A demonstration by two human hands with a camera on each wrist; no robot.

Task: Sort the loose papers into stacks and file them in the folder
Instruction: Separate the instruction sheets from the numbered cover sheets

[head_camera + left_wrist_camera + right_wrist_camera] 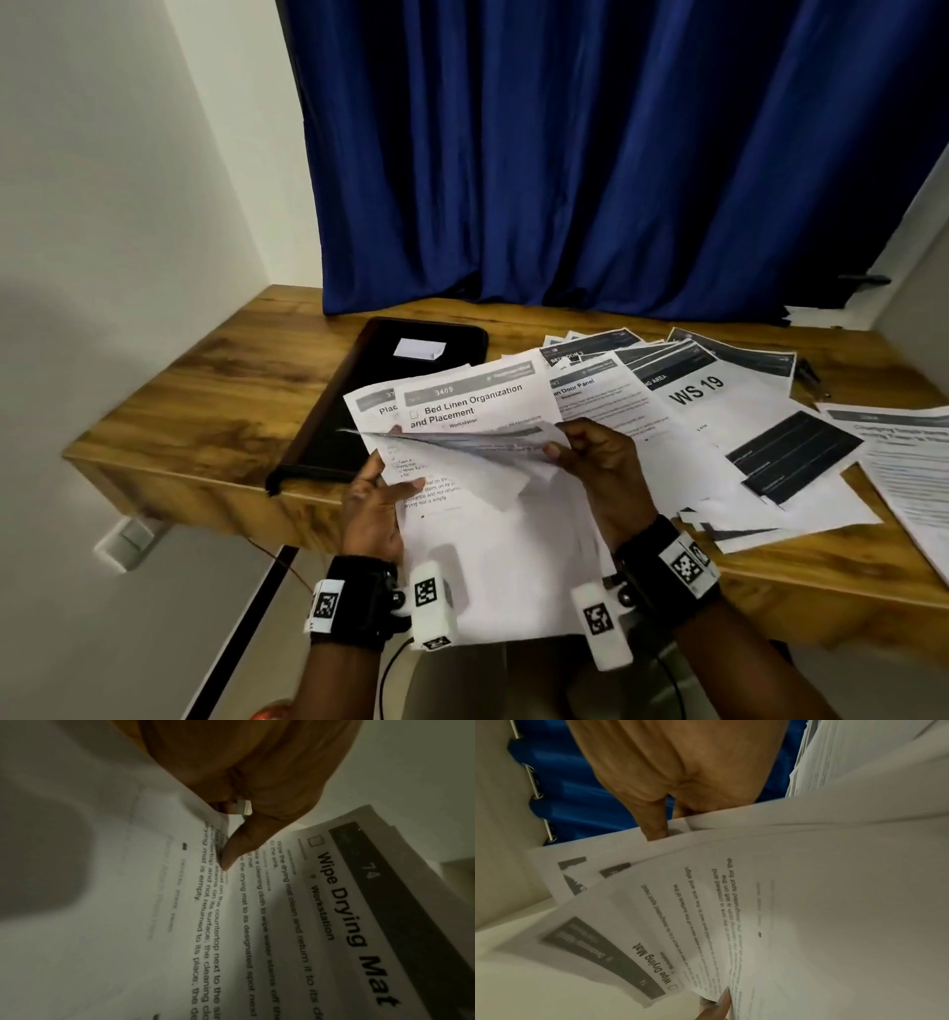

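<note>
Mid-sort, just in front of the closed black folder [411, 380] on the wooden desk [215, 390]: left hand [372, 506] gripping the white printed sheaf [488, 539], right hand [601, 462] pinching a curled top sheet; best peeled singly, sheaf kept square, loose fan of papers [719, 426] right of the folder unsorted.

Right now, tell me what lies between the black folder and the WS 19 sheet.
In the head view, the held sheets fan up between the black folder and the WS 19 sheet, with a "Door Panel" page beside them.

Head view evenly lit, edges bowed; wrist views dim, greenish (text blurred at close range).
</note>
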